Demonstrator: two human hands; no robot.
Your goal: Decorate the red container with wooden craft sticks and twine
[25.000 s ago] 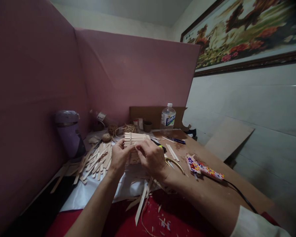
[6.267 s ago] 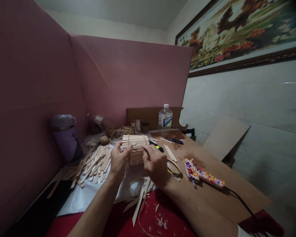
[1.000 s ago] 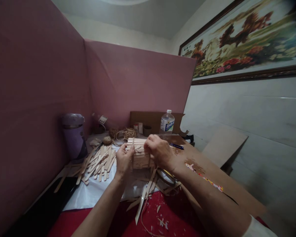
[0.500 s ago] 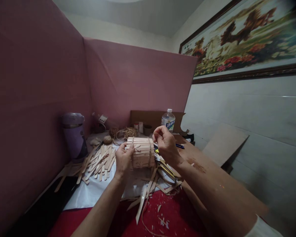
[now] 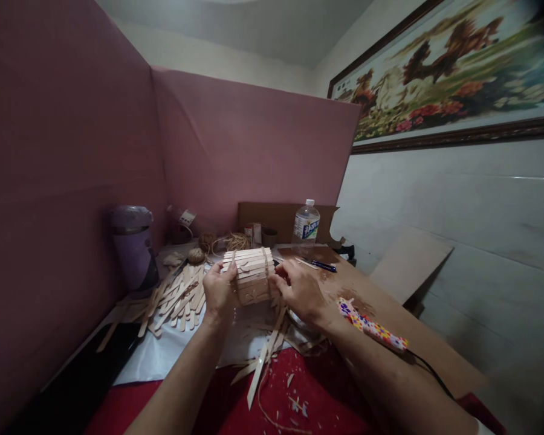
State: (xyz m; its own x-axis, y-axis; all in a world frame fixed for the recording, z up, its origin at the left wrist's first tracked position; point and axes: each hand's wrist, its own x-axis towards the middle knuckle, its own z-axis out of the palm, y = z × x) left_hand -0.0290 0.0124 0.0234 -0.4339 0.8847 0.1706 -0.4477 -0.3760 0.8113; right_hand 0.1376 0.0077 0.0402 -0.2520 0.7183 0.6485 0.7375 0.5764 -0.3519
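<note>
My left hand [image 5: 220,290] is closed around the left end of a small cylinder of wooden craft sticks [image 5: 250,275], its thumb on top. Two bands of twine [image 5: 267,266] circle the cylinder, which lies on its side in my grip above the table. My right hand [image 5: 299,287] is at the cylinder's right end, fingers bent and thumb and fingertips close together by its edge. Whether something thin is pinched there cannot be made out. Scissors [image 5: 301,323] lie mostly hidden under my right hand.
Loose craft sticks [image 5: 181,296] are heaped at left beside a purple flask [image 5: 133,251]. Twine [image 5: 238,241] and a bottle [image 5: 306,226] stand behind. A flower-patterned tool [image 5: 374,326] with a black cord lies right of my forearm, near a pen [image 5: 321,266]. Offcuts litter the red cloth [image 5: 272,411].
My right hand has come down from above the cylinder to its right end, uncovering the bottle and pen. The flower-patterned tool now shows beside my forearm. My left hand keeps its hold.
</note>
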